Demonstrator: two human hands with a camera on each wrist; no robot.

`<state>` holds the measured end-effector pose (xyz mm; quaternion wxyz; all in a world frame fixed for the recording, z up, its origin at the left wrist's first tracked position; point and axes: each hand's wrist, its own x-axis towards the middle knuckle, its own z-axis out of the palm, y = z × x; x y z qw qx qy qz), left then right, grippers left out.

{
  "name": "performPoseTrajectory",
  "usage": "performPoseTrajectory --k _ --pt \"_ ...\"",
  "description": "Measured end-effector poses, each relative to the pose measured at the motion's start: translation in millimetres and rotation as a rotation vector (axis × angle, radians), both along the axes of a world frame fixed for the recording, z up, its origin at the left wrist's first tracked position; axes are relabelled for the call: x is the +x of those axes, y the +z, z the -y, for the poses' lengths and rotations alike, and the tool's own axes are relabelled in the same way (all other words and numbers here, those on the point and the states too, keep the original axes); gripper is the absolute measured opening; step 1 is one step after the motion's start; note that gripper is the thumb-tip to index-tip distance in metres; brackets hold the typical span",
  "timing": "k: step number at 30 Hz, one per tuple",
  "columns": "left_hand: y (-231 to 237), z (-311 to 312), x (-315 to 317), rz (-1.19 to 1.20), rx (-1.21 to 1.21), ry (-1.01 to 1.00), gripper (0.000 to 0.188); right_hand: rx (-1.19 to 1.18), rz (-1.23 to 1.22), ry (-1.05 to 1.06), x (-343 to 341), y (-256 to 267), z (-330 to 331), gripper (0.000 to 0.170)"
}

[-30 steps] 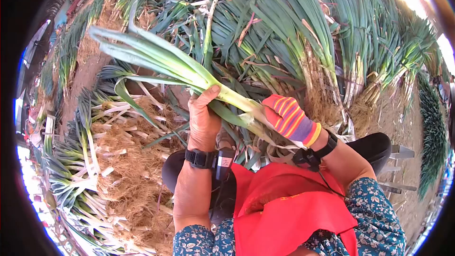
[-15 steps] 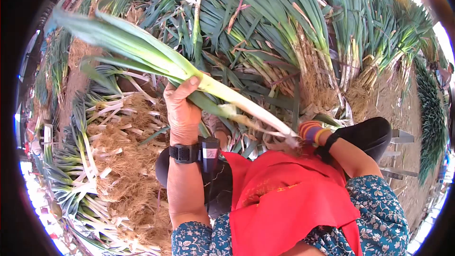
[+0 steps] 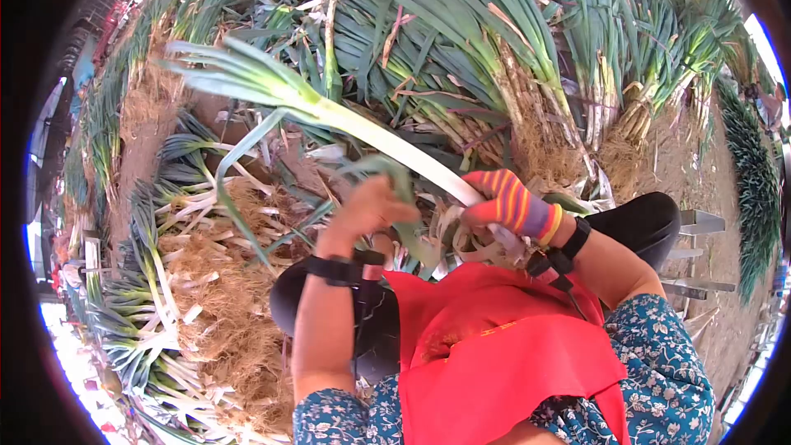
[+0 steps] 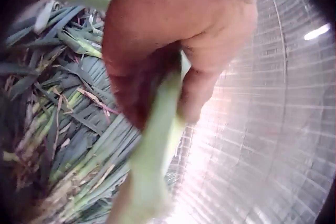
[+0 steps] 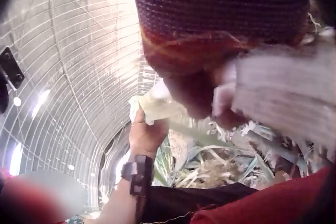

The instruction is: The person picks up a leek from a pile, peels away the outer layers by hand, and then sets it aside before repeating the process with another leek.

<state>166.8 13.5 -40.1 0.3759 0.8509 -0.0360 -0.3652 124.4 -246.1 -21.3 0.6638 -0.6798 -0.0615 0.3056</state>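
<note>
Leek point(image 3: 395, 148) now between gloved right fingers point(image 3: 491, 182)

Farm shed or greenhouse, heaped leeks point(image 3: 461, 33), bare dirt floor point(image 3: 676, 173), translucent ribbed covering point(image 4: 273, 119)

Bundles point(image 3: 503, 33) lie beyond the leek point(image 3: 362, 128) (pile point(image 3: 222, 305) at left).

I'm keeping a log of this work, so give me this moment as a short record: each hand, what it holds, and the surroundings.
Left hand: bare, holding a green leaf strip
Right hand: in a striped glove, gripping the pale lower end of a long stalk
Stalk position: slanted, leafy end toward the head view's upper left
At the person's left: a pile of stalks with tangled tan roots
Ahead: many green-leaved stalks
Clothing: red apron, floral sleeves
Unclear: left fingers blurred in the head view
</note>
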Motion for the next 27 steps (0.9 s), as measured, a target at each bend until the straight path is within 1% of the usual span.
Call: performPoseTrajectory --k 1,2,3,4,5,7,8,9,11,12,14,15,16,17,18,19,20,21,23,25,27 --pt "-26.9 -2.1 0.7 0.008 0.006 -0.003 0.063 0.02 -0.017 0.012 7.5 4.5 -7.6 0.036" --pt "-51.2 -3.6 -1.1 0.243 -0.041 0.143 0.053 0.021 -0.01 0.01 13.9 8.9 -15.4 0.036" --pt "-61.5 -2.3 -0.9 0.476 -0.092 0.291 0.044 0.079 -0.028 0.008 20.2 12.9 -24.0 0.033" --pt "-0.6 8.3 -3.0 0.309 -0.647 0.369 0.044 0.134 -0.051 0.011 25.1 15.4 -32.1 0.031" --pt "14.3 15.0 -2.0 0.308 -0.65 0.383 0.044 0.128 -0.055 0.023 27.7 16.4 -41.3 0.031" --pt "24.5 19.6 0.9 -0.063 -1.158 0.87 0.041 0.164 -0.04 0.035 32.0 15.5 -61.3 0.03" --pt "8.0 18.1 7.1 -0.09 -1.197 0.863 0.039 0.144 -0.095 0.032 35.9 8.7 -70.6 0.031" --pt "-8.5 18.8 5.3 -0.053 -1.164 0.945 0.026 0.144 -0.103 0.06 34.6 3.1 -80.4 0.031" --pt "-24.2 23.1 13.0 0.018 -0.96 1.104 0.017 0.415 -0.231 0.009 26.1 -1.0 -99.4 0.033" --pt "-28.8 23.3 14.8 0.024 -0.956 1.112 0.017 0.368 -0.347 0.03 20.7 0.4 -96.6 0.034" --pt "-27.2 25.8 16.5 0.1 -0.975 1.276 0.011 0.354 -0.364 0.039 10.2 6.0 -88.6 0.035" --pt "-26.4 26.1 16.2 0.099 -0.973 1.269 0.011 0.336 -0.38 0.038 4.6 9.1 -83.6 0.035" --pt "-23.4 28.2 14.3 0.16 -0.978 1.273 0.009 0.266 -0.28 0.061 -1.9 12.1 -78.1 0.032" --pt "-21.1 31.8 12.9 0.218 -0.988 1.276 0.007 0.265 -0.279 0.048 -6.9 12.1 -72.2 0.032" --pt "-21.0 34.4 11.1 0.235 -1.049 1.25 0.007 0.149 -0.124 0.028 -10.6 12.6 -66.2 0.028" --pt "-20.3 38.6 9.6 0.233 -1.058 1.243 0.007 0.032 0.033 0.012 -12.4 13.4 -60.1 0.026" --pt "-19.3 41.0 7.7 0.252 -1.075 1.222 0.007 -0.08 0.307 0.043 -12.2 7.1 -53.1 0.025" --pt "-18.7 42.1 5.6 0.27 -1.087 1.203 0.007 -0.081 0.311 0.042 -14.1 7.5 -45.4 0.025" --pt "-20.2 52.6 3.9 0.29 -1.079 1.224 0.008 -0.338 1.036 0.254 -18.2 12.7 -32.8 0.022" --pt "-25.3 60.0 0.2 0.252 -1.154 1.219 0.01 -0.295 1.064 0.226 -30.6 11.8 -24.6 0.019" --pt "-25.0 68.6 -1.6 0.194 -1.145 1.19 0.01 -0.346 1.069 0.267 -38.9 3.3 -10.4 0.028"
